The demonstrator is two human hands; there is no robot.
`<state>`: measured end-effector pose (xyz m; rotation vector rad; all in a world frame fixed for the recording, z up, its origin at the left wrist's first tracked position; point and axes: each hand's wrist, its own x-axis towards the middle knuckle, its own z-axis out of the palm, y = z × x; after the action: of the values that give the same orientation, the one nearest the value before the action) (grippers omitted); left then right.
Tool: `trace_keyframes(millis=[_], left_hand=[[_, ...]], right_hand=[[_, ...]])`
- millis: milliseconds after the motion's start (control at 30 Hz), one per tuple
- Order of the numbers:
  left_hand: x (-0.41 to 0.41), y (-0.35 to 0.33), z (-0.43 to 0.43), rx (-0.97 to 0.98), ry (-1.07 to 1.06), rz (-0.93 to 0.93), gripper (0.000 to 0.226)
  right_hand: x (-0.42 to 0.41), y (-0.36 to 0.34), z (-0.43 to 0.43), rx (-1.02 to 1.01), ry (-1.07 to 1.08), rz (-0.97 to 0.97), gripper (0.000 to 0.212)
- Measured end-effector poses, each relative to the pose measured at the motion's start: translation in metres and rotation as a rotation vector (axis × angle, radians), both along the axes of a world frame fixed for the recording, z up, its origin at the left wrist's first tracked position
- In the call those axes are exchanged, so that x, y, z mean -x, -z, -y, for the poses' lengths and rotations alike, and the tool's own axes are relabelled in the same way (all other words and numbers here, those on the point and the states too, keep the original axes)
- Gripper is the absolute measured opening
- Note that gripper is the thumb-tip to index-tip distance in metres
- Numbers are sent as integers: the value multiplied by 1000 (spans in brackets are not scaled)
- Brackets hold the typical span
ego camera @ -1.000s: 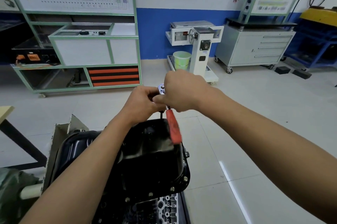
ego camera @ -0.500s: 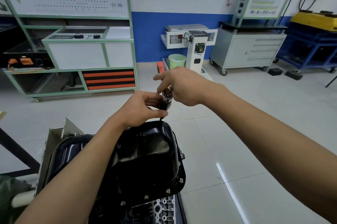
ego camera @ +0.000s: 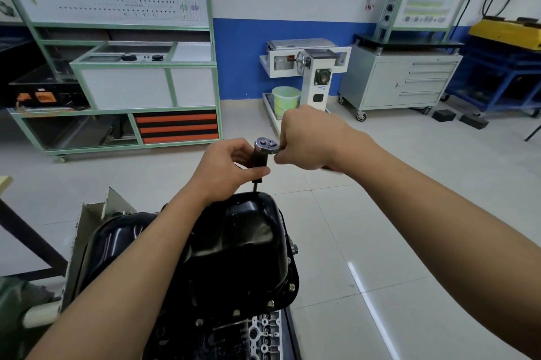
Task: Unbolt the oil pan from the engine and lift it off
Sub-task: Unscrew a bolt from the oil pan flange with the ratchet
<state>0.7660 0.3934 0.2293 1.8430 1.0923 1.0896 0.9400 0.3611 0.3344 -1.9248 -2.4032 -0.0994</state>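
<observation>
A glossy black oil pan (ego camera: 240, 245) sits on the engine (ego camera: 257, 333) at the lower centre, with several bolts (ego camera: 291, 287) along its right flange. Above its far edge stands a ratchet wrench (ego camera: 265, 144) with a dark socket extension running down behind the pan's rim. My left hand (ego camera: 225, 166) pinches the extension just below the ratchet head. My right hand (ego camera: 310, 138) grips the ratchet's handle, which is hidden under the hand.
A green-framed training bench (ego camera: 126, 72) stands at the back left. A white machine stand (ego camera: 310, 67) with a green bucket (ego camera: 285, 99) is straight ahead, a grey wheeled cabinet (ego camera: 401, 81) to its right. Tiled floor lies to the right of the engine.
The ratchet handle has swung round: its orange grip pointed toward me a second ago and is now hidden under my right hand at the right. My left hand stays on the extension.
</observation>
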Motion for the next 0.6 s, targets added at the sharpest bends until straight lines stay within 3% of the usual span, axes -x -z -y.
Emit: trace_keyframes(millis=[67,200,300,400,500,600], left_hand=[[0,1,0,-43,-17,-8,22],[1,4,-2,-66,-30,11,20],[2,3,-2,-36,-34,17,26],[2,0,-2,29,34,61,31],[1,-2,0,106,129,68,33],[0,-1,0,135,209,1,24]], right_hand=[[3,3,0,96,-5,-31,46],[14,11,0,159,-18,-102,52],[14,5,2,81,-35,-72,49],[12,2,4,-48,-32,93,42],[12,1,6,-178,-81,198,8],[13,4,1,-62,-140,114,21]])
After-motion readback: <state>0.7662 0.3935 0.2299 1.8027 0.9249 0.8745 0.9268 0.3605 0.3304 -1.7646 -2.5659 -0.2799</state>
